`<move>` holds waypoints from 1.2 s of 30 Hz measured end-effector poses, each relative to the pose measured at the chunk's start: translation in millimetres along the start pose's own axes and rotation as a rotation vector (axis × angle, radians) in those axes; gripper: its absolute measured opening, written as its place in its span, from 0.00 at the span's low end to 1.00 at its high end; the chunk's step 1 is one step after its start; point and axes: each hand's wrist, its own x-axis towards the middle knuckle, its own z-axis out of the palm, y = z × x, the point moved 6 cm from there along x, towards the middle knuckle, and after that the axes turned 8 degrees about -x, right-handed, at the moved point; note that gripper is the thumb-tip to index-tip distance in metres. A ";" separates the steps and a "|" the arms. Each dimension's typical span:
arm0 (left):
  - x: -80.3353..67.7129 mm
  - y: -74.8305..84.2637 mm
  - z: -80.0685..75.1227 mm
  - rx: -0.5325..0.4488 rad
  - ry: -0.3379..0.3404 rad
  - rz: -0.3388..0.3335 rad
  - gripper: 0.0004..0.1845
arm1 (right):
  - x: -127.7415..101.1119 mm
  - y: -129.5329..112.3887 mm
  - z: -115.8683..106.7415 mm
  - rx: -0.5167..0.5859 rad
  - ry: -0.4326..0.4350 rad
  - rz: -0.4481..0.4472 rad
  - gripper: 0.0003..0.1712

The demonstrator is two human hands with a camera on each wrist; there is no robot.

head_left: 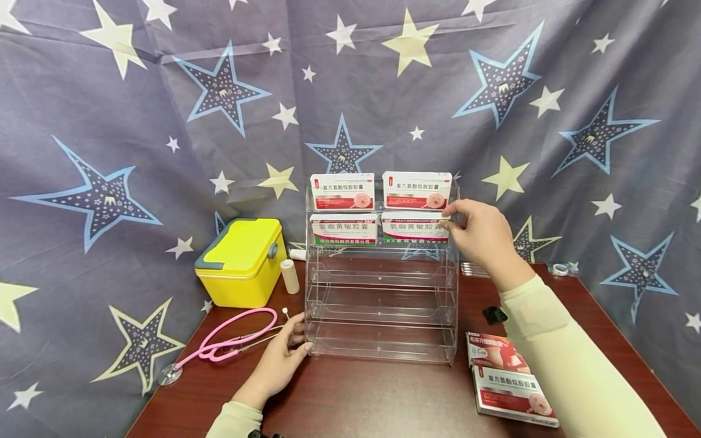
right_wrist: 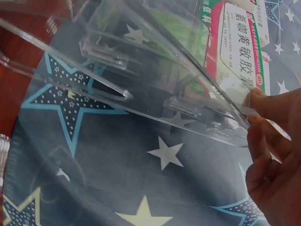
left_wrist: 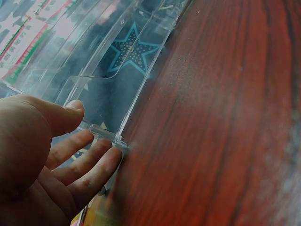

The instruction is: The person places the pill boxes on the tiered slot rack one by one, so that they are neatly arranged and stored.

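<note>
A clear acrylic display rack (head_left: pixel 378 298) with stepped tiers stands on the table. On its second tier, my right hand (head_left: pixel 482 234) pinches the right end of a white medicine box (head_left: pixel 413 227) with a pink and green band. In the right wrist view the thumb (right_wrist: pixel 270 104) lies on the face of that medicine box (right_wrist: pixel 230 52). A matching medicine box (head_left: pixel 344 229) is beside it. Two red-and-white medicine boxes (head_left: pixel 342 191) (head_left: pixel 417 190) occupy the top tier. Low on the left, my left hand (head_left: pixel 276 362) touches the rack's bottom corner, its fingers (left_wrist: pixel 96 174) fairly straight.
More medicine boxes (head_left: pixel 512 389) lie at the right, under my right forearm. Left of the rack are a yellow case (head_left: pixel 241 261) with a grey handle, a pink stethoscope (head_left: pixel 219 347) and a pale roll (head_left: pixel 289 277). A starry curtain (head_left: pixel 350 91) hangs behind the table.
</note>
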 end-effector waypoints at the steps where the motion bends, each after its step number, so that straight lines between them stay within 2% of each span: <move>1: 0.1 0.0 0.1 -0.003 0.000 0.001 0.35 | 0.0 -0.6 0.4 -0.023 -0.010 -0.014 0.06; 5: 0.3 0.4 0.2 -0.003 -0.001 0.004 0.35 | 0.6 -3.2 1.7 -0.087 -0.063 -0.061 0.05; 10: 0.1 1.1 0.1 -0.001 -0.004 0.006 0.35 | 0.9 -4.3 1.8 -0.106 -0.085 -0.080 0.06; 20: 0.7 0.7 0.4 0.000 -0.007 -0.002 0.35 | 2.2 -10.9 -3.6 -0.147 -0.021 -0.157 0.06; 36: 0.2 0.4 0.6 -0.004 -0.010 -0.014 0.35 | 0.9 -8.5 -2.6 -0.139 0.018 -0.161 0.07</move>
